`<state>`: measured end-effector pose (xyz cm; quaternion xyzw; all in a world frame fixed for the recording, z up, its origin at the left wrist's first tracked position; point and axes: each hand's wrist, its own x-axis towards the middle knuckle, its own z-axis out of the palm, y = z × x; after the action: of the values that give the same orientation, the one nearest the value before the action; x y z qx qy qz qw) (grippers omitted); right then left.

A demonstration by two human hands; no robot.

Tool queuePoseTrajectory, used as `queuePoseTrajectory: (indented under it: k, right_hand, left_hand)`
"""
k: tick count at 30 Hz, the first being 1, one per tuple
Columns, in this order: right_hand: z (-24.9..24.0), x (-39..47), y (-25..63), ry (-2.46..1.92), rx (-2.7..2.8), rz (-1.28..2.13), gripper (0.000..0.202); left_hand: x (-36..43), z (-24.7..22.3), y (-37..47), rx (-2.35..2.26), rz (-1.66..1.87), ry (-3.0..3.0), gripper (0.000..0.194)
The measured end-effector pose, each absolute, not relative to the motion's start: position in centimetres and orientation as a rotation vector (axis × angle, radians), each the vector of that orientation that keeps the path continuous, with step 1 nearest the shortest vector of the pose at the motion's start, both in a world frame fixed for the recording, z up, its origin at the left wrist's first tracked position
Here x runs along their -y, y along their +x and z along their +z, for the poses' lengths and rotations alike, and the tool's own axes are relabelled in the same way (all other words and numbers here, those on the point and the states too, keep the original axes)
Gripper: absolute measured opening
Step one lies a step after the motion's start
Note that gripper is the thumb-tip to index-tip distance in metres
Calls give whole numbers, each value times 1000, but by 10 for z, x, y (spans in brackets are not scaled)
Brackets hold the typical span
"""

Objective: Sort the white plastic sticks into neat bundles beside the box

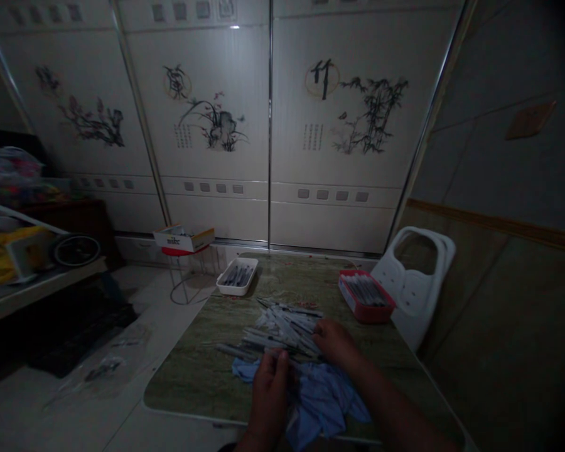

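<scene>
A loose pile of slim, pen-like sticks (287,326), pale and grey, lies across the middle of the table, some apparently in clear wrapping. At the pile's right edge is my right hand (336,342), its fingers curled in against the sticks; what they pinch is too dark to make out. My left hand (270,386) is closed, thumb against fingers, just in front of the pile; anything in it is hidden. A crumpled blue cloth (322,402) spreads between and below my hands, near the table's front edge.
On the table (193,376), a white tray (238,290) and a red tray (368,311) hold similar sticks. A folded white chair (414,276) leans at the right wall. A shoebox (183,240) rests on a red stool behind left.
</scene>
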<state>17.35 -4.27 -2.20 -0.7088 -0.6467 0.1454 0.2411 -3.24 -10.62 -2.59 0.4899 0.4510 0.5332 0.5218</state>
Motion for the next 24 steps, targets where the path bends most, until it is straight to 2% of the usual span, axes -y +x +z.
queuePoseTrajectory:
  k: [12, 18, 20, 24]
  right_hand:
    - [-17, 70, 179, -1738, 1618, 556, 6]
    - [-9, 117, 172, -1481, 1585, 927, 4]
    - [-7, 127, 169, -1446, 1597, 1000, 8]
    - [-3, 133, 163, -1456, 1649, 1078, 24]
  left_hand:
    - [104, -28, -31, -1057, 1289, 1094, 37]
    - [104, -26, -32, -1045, 1239, 1040, 52]
    - [104, -25, -33, -1036, 1236, 1032, 52]
    - [102, -28, -34, -1040, 1222, 1048, 40]
